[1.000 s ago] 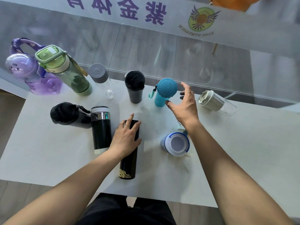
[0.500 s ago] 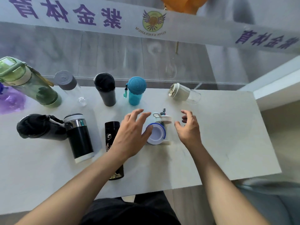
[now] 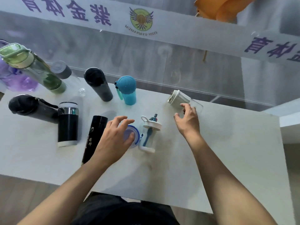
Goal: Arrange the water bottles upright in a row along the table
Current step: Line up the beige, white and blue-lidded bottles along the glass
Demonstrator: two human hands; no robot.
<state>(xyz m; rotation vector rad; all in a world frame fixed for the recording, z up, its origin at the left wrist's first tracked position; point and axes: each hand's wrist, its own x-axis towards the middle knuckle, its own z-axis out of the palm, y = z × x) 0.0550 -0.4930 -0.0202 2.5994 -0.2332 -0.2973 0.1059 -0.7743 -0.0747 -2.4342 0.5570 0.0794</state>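
Head view: right grip (image 3: 186, 118) wide beside clear glass bottle (image 3: 183, 101); left grip (image 3: 116, 137) wide over blue-rimmed lid (image 3: 135, 138); bare white desk (image 3: 227, 143) rightward.

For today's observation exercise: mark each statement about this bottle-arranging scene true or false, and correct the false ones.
1. The teal bottle stands on the table. True.
2. The left hand is over the blue-rimmed lid. True.
3. The right hand grips the green bottle. False: it reaches toward the clear bottle with the beige lid.
4. The slim black flask is at the table's far right. False: it is left of the left hand.
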